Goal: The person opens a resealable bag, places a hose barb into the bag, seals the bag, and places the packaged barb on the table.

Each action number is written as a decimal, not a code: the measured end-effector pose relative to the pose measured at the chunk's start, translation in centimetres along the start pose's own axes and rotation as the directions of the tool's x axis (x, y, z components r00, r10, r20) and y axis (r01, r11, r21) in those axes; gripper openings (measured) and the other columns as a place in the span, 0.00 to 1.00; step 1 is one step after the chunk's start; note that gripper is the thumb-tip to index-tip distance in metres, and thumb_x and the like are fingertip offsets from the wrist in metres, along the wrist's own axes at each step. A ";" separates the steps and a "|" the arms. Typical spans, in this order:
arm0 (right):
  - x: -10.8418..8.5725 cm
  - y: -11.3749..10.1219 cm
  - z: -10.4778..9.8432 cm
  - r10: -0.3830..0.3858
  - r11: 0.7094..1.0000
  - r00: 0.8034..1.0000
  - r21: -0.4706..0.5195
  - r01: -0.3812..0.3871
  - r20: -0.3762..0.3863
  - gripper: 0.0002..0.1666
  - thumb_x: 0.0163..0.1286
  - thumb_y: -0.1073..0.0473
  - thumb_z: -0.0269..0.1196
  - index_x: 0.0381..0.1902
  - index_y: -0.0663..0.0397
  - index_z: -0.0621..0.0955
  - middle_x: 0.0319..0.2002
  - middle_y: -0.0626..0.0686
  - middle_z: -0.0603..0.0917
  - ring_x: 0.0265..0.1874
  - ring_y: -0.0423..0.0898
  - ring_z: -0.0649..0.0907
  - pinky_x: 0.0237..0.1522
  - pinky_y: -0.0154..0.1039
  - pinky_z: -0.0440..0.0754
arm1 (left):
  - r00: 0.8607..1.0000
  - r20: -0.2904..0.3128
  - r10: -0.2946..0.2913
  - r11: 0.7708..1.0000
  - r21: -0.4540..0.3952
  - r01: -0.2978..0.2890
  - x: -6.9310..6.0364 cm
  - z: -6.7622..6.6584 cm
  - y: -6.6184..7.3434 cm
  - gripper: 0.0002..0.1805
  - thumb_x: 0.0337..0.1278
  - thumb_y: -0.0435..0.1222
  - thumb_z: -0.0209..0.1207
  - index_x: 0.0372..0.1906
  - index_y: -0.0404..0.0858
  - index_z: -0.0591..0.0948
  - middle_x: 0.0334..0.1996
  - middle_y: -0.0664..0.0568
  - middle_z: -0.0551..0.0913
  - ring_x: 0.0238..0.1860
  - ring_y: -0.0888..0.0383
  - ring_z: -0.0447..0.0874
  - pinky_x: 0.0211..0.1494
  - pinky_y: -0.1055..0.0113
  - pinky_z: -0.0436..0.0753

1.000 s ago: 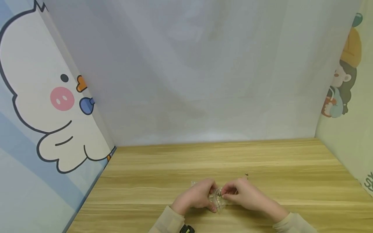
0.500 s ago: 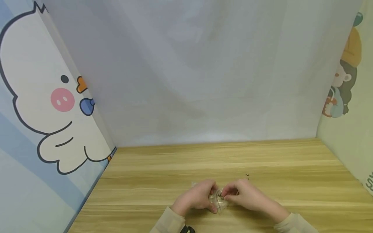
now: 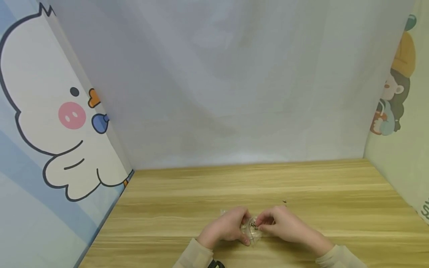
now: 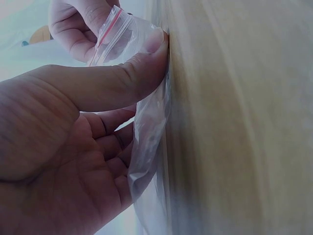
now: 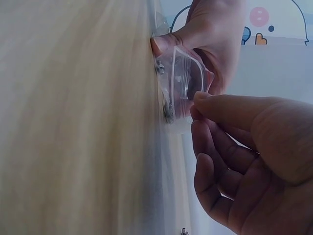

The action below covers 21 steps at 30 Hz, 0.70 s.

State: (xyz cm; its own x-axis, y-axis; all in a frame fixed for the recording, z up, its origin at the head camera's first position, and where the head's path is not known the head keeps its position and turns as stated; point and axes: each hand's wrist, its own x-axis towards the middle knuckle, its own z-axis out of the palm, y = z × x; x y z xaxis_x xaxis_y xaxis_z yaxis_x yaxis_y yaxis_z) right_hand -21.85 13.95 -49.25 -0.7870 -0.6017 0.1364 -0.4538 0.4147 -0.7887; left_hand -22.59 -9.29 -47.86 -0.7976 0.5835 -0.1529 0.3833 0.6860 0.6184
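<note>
A small clear zip bag lies on the table between the two hands. My left hand holds it from the left, the thumb pressing the plastic near the table. Dark metal bits that look like small screws show at the bag; in the right wrist view, metal pieces sit behind the clear plastic. From the right, my right hand pinches the bag's edge near its zip strip with thumb and forefinger. Whether a metal bit is also between those fingertips is hidden.
Small dark pieces lie on the wooden table beyond my right hand. A black object shows by the left sleeve at the bottom edge. A pale curtain hangs behind the table, with printed side panels.
Both hands keep almost the same place on the bag. The right fingertips shift very slightly to the right, and the dark metal bits show a little more plainly.
</note>
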 end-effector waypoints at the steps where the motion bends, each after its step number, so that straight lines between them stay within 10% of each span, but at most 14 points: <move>1: 0.0 0.0 0.0 0.001 1.000 1.000 0.000 -0.001 0.001 0.05 0.69 0.65 0.73 0.42 0.53 0.90 0.37 0.39 0.90 0.36 0.34 0.85 0.40 0.35 0.85 | 1.000 -0.001 0.001 1.000 -0.001 -0.001 0.0 0.0 0.0 0.32 0.37 0.32 0.87 0.45 0.41 0.77 0.35 0.57 0.74 0.35 0.66 0.69 0.44 0.71 0.75; 21: -0.1 0.0 -0.4 -0.003 1.000 1.000 0.013 0.003 -0.001 0.05 0.69 0.65 0.73 0.42 0.54 0.90 0.36 0.41 0.89 0.34 0.34 0.84 0.38 0.35 0.84 | 1.000 -0.014 0.019 1.000 0.008 -0.019 0.0 0.1 -0.1 0.32 0.35 0.32 0.87 0.46 0.40 0.78 0.35 0.58 0.74 0.35 0.67 0.70 0.44 0.71 0.75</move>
State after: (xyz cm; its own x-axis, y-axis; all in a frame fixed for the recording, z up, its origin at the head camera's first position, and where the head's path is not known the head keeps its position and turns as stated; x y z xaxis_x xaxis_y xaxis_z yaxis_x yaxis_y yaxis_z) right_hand -21.94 14.27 -49.08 -0.7858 -0.6027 0.1392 -0.4509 0.4041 -0.7958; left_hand -22.60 -9.32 -47.95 -0.7966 0.5903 -0.1301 0.4022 0.6783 0.6150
